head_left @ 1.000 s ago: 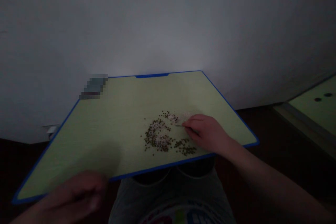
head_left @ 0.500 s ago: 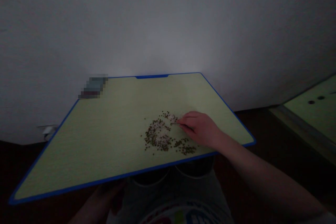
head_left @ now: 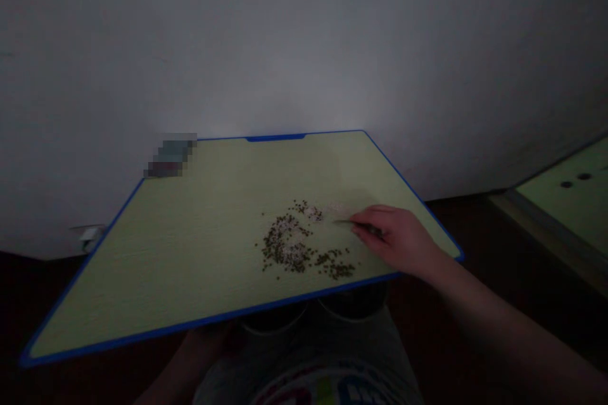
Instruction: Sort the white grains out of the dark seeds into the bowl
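Note:
My right hand [head_left: 392, 237] is closed on thin, pointed tweezers [head_left: 349, 223], their tip just over the board. Left of the tip lies a small mixed cluster [head_left: 311, 212] of green beans and pale grains. A bigger mixed pile [head_left: 285, 245] is further left, mostly dark green beans around pale grains. Nearer the front edge is a patch of green beans [head_left: 336, 264]; pale grains [head_left: 335, 207] lie thinly just beyond the tweezers. My left hand [head_left: 211, 338] is low, below the board's front edge by a bowl, its fingers hidden in shadow.
The blue-edged board [head_left: 199, 202] reaches to a pale wall [head_left: 294, 44]. A blurred-out flat object [head_left: 171, 155] rests at its far left corner. Two dark round bowls [head_left: 273, 323] [head_left: 356, 304] sit under the front edge, over my lap. A wall socket [head_left: 90, 237] is at left.
My right hand first moved left to the small mixed cluster with the tweezers, then drew back right. My left hand dropped from the front left edge to below the board.

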The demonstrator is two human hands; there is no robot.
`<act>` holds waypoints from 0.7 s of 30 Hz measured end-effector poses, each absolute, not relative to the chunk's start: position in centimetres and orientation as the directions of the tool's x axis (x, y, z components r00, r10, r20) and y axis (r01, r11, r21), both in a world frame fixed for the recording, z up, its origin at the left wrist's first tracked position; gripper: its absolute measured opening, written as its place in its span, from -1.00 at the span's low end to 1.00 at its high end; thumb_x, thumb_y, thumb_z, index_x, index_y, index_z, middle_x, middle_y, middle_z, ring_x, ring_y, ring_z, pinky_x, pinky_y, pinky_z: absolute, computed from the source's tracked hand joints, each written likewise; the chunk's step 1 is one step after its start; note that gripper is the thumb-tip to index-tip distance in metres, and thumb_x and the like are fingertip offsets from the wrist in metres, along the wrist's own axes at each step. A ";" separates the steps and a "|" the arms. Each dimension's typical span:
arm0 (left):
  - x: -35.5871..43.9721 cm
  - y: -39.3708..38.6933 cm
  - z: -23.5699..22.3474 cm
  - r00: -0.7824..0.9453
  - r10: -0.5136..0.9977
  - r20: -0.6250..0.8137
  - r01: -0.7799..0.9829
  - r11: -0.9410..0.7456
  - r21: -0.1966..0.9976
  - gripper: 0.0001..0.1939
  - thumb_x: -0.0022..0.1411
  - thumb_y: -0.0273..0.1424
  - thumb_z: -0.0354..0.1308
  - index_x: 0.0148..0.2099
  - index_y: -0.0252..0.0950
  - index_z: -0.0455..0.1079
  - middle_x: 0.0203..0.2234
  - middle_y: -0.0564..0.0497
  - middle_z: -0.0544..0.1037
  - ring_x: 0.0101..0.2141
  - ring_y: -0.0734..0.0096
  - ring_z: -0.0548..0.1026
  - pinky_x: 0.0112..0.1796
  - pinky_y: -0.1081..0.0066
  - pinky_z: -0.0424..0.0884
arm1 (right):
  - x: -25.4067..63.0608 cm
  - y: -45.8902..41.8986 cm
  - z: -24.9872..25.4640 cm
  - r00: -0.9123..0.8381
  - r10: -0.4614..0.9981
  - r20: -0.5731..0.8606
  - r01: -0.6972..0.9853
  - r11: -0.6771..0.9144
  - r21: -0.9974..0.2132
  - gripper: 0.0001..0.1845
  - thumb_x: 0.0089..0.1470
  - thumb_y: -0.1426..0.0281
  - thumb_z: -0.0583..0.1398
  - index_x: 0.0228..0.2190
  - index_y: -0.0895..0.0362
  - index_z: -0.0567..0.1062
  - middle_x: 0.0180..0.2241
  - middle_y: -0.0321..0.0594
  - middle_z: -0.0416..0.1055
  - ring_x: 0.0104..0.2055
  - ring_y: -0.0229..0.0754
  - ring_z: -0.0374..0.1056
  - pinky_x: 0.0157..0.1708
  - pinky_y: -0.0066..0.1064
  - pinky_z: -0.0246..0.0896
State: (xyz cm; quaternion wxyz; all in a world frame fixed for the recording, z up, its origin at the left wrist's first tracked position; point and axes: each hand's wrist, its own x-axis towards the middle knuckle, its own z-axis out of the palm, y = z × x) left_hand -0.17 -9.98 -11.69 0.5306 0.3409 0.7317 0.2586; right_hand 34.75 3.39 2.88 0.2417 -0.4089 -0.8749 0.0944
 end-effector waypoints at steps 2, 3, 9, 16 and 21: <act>0.2 -9.9 -11.9 -0.204 0.758 -0.619 0.152 0.649 0.745 -0.46 -0.13 0.12 0.20 -0.50 -0.32 0.42 -0.58 -0.19 0.57 -0.46 -0.01 0.57 -0.37 0.11 0.53 | 36.6 3.0 3.1 -0.429 0.856 0.290 0.729 0.517 -0.449 -0.78 0.13 0.37 0.15 -0.24 0.13 0.57 -0.32 -0.19 0.56 -0.31 -0.18 0.46 -0.34 -0.39 0.32; 0.4 -9.8 -11.9 -0.200 0.755 -0.624 0.115 0.651 0.750 -0.47 -0.12 0.09 0.22 -0.45 -0.33 0.44 -0.52 -0.20 0.59 -0.42 -0.03 0.58 -0.36 0.11 0.53 | 37.6 2.9 3.0 -0.366 0.896 0.251 0.754 0.444 -0.484 -0.79 0.11 0.34 0.17 -0.26 0.13 0.57 -0.33 -0.19 0.57 -0.34 -0.18 0.46 -0.37 -0.40 0.32; 1.2 -9.3 -10.4 -0.182 0.757 -0.627 0.057 0.645 0.762 -0.56 -0.01 -0.06 0.24 -0.22 -0.31 0.51 -0.32 -0.23 0.64 -0.25 -0.06 0.60 -0.24 0.11 0.54 | 41.0 2.4 1.8 -0.196 0.979 0.053 0.850 0.196 -0.489 -0.65 0.08 0.20 0.16 -0.17 0.12 0.57 -0.45 -0.25 0.55 -0.50 -0.18 0.42 -0.54 -0.38 0.25; 1.5 -10.2 -9.3 -0.240 0.738 -0.631 0.033 0.656 0.754 -0.73 0.07 -0.30 0.22 -0.18 -0.33 0.46 -0.16 -0.23 0.61 -0.20 -0.03 0.59 -0.33 0.21 0.58 | 38.5 2.0 1.7 -0.235 0.972 0.030 0.855 0.221 -0.469 -0.67 0.12 0.23 0.14 -0.17 0.12 0.57 -0.37 -0.21 0.58 -0.41 -0.15 0.46 -0.47 -0.37 0.26; 1.0 -10.9 -8.9 -0.289 0.706 -0.646 -0.002 0.675 0.738 -0.73 0.08 -0.37 0.18 -0.13 -0.34 0.43 -0.16 -0.21 0.60 -0.28 0.03 0.60 -0.35 0.18 0.58 | 36.1 1.9 1.6 -0.295 0.955 0.044 0.841 0.281 -0.462 -0.68 0.11 0.28 0.16 -0.15 0.14 0.57 -0.27 -0.16 0.59 -0.30 -0.10 0.49 -0.34 -0.33 0.31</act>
